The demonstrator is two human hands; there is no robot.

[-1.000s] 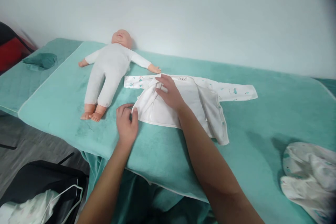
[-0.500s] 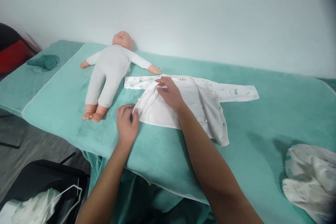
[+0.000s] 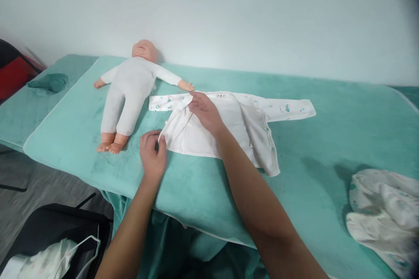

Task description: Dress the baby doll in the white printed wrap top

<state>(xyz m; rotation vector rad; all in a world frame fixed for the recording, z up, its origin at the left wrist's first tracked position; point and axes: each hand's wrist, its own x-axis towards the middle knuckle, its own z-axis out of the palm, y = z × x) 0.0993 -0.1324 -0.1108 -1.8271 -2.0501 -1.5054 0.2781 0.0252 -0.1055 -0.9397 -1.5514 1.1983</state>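
Note:
A white baby shirt point(image 3: 225, 128) with printed long sleeves lies spread out, its front unfastened and the plain inside showing. At the lower corner of its left front flap, my left hand point(image 3: 153, 153) is closed, thumb and fingers pinching the edge. My right hand point(image 3: 206, 112) reaches across the shirt and grips the upper edge of the same flap near the neckline; its fingertips are partly hidden. Left of the shirt, a baby doll point(image 3: 131, 83) in a white suit lies on its back, arms spread, one hand close to the shirt's neckline.
A green padded cover point(image 3: 314, 209) lies over the table, which runs along a white wall. Crumpled printed baby clothes point(image 3: 386, 213) sit at the right. Below left stands a black chair point(image 3: 49, 222) bearing cloth and a white hanger point(image 3: 94, 244). A red and black chair point(image 3: 15, 72) is at far left.
The view has shifted a little, so everything sits slightly further left. My right fingers look straighter along the flap's upper edge. The left hand keeps its pinch on the lower corner.

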